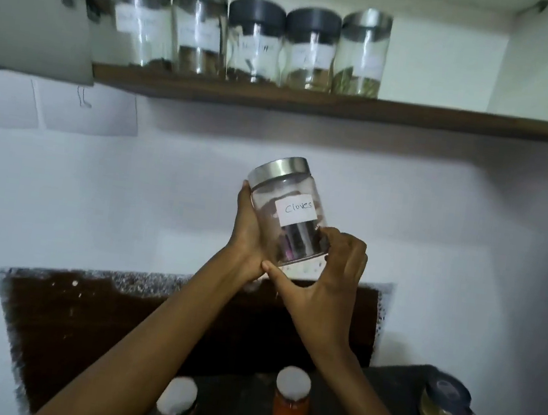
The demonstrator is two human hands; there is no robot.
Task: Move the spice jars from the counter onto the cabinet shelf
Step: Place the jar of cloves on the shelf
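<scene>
A clear glass jar point(291, 206) with a silver lid and a white label reading "Cloves" is held up in the air in front of the wall, tilted a little to the left. My left hand point(247, 235) grips its left side. My right hand point(329, 279) holds its lower right side, thumb under the base. Above, the dark wooden cabinet shelf point(449, 118) carries several labelled jars point(255, 41) in a row at its left half. Down on the dark counter point(393, 380) stand an orange-filled jar point(291, 402), a white-lidded jar point(177, 399) and a short jar with yellowish contents point(442, 409).
The open cabinet door point(31, 5) hangs at the upper left. The shelf's right half is bare wood. A brown panel point(114, 318) lies behind the counter against the white wall.
</scene>
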